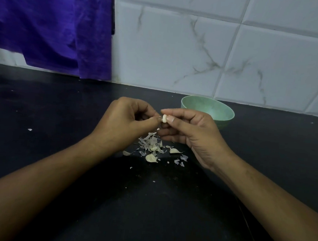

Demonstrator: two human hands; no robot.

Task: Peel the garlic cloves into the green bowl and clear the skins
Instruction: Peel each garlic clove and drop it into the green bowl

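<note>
**Both hands on one clove, above the heap of skins**

The two hands meet in the air over the middle of the desk [60, 113]. The right hand [189, 130] pinches a small, pale garlic clove [164, 118] between thumb and forefinger, its other fingers curled underneath. The left hand [124, 121] pinches the same clove at its left end with thumb and fingertip, the rest of its fingers folded in. The clove is held clear of the desk, just left of the green bowl [228, 115].

The bowl stands near the desk's back edge, right of the middle, close to the marble-patterned tile wall [197, 47]. The right hand covers its near left side. I cannot tell what lies inside it.

Straight under the hands lies a loose heap of papery skins [150, 141]. Around its near side rest three unpeeled cloves: one at the front [151, 158], one to the right [174, 150] and a thinner one to the left [126, 153]. More scraps of skin [183, 157] trail off to the right of the heap.

To the left the dark desk runs wide, carrying only a stray white fleck [29, 129]. A purple cloth [54, 24] hangs against the wall there, its hem just above the back edge. Both forearms come in from the near edge, spreading apart around the heap.
</note>
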